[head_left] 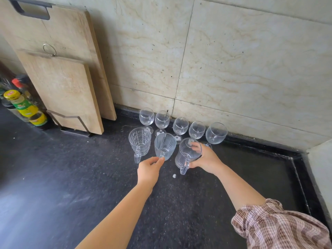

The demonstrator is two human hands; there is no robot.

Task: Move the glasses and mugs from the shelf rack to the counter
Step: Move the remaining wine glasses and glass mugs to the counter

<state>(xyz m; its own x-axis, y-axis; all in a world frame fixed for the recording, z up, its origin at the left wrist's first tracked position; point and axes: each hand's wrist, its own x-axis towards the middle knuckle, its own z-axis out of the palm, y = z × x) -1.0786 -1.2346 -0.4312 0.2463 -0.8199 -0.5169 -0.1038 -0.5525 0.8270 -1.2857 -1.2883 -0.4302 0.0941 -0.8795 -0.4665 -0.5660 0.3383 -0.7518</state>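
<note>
Where the dark speckled stone counter [89,177] meets the marble-tiled wall, stock stands thus: five clear stemmed wine glasses [180,125] in a back row; ahead of them a clear cut-pattern glass mug [140,141] and a frosted ribbed glass mug [165,145], its handle pinched by the left hand [149,170]. Right hand [204,159] wrapped around a third clear handled mug [188,152], seemingly at the point of set-down. Shelf rack not in view; remainder unknown.
</note>
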